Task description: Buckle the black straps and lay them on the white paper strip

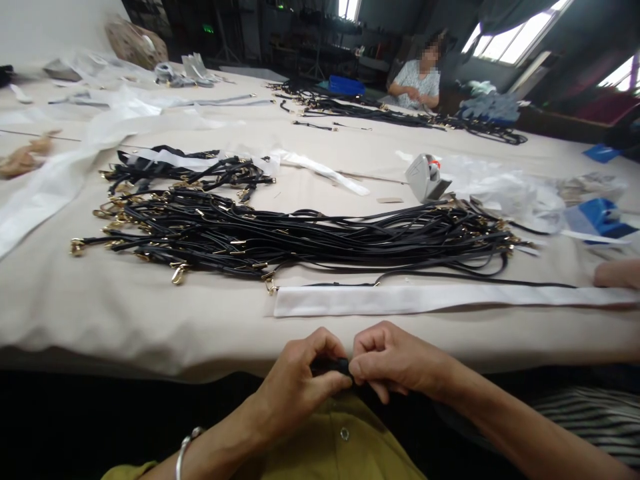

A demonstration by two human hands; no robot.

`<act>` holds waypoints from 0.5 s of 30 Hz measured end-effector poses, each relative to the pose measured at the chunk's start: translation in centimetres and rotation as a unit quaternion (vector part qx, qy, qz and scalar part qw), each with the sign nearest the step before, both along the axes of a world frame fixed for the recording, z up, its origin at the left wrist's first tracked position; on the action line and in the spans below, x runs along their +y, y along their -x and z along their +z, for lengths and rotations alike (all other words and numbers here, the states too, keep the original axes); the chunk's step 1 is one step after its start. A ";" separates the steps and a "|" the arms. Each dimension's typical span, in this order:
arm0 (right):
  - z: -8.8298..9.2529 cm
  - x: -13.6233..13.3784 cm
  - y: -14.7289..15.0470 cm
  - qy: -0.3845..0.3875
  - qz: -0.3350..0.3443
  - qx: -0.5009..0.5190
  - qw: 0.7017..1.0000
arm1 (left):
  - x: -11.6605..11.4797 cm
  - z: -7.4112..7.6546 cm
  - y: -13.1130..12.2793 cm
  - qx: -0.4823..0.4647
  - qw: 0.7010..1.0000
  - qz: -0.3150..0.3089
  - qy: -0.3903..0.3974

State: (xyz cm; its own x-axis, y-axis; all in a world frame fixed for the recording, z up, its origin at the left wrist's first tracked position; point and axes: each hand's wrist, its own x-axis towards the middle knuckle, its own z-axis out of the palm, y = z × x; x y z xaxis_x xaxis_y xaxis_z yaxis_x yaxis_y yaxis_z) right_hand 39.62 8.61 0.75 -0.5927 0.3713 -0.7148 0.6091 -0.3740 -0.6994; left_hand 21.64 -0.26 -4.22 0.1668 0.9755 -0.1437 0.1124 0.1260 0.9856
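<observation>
Just beyond the table's front edge, close to my body, my left hand (306,380) has its thumb and fingers curled round a small black piece (342,365), possibly the end of a strap. Meeting it from the other side, my right hand (393,360) pinches at the same piece, fingers bent. Most of the piece is hidden by my fingers. A long white strip (360,303) lies on the table ahead of both hands, with a black strap along its far edge. Behind it is a large bundle of black straps (325,233) with gold clasps (179,273).
A neighbour's hand (617,274) rests at the strip's right end. A white tape dispenser (424,177) stands behind the bundle. Plastic wrap (510,190) and a blue object (600,217) lie right. Across the table (125,313), a person (417,83) sits near more straps (360,110).
</observation>
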 end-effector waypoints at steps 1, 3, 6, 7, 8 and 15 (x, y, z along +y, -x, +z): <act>0.0 0.0 0.0 -0.003 -0.003 -0.006 1.000 | 0.0 0.0 0.0 0.006 1.000 0.000 -0.005; -0.1 -0.2 -0.2 -0.014 -0.006 -0.014 1.000 | 0.0 0.0 0.1 0.019 1.000 -0.008 -0.009; -0.2 -0.5 -0.3 -0.058 -0.004 -0.009 0.998 | 0.3 0.0 0.3 0.014 0.999 -0.025 0.020; -0.1 -0.6 -0.3 -0.074 0.000 -0.006 0.997 | 0.4 0.0 0.3 -0.006 0.999 -0.030 0.040; -0.1 -0.8 -0.3 -0.093 0.007 -0.003 0.996 | 0.4 0.0 0.3 -0.030 0.997 -0.034 0.060; -0.1 -1.0 -0.5 -0.254 0.070 -0.018 0.965 | 0.4 0.1 0.4 0.019 0.998 -0.057 0.025</act>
State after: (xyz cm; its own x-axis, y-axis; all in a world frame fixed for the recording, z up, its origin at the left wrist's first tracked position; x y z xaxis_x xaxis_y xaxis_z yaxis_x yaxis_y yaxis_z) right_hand 40.13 7.65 0.61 -0.6413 0.5963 -0.4829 0.6558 0.0992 -0.7484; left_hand 21.28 0.15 -4.11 0.2702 0.9416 -0.2009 0.1669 0.1597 0.9730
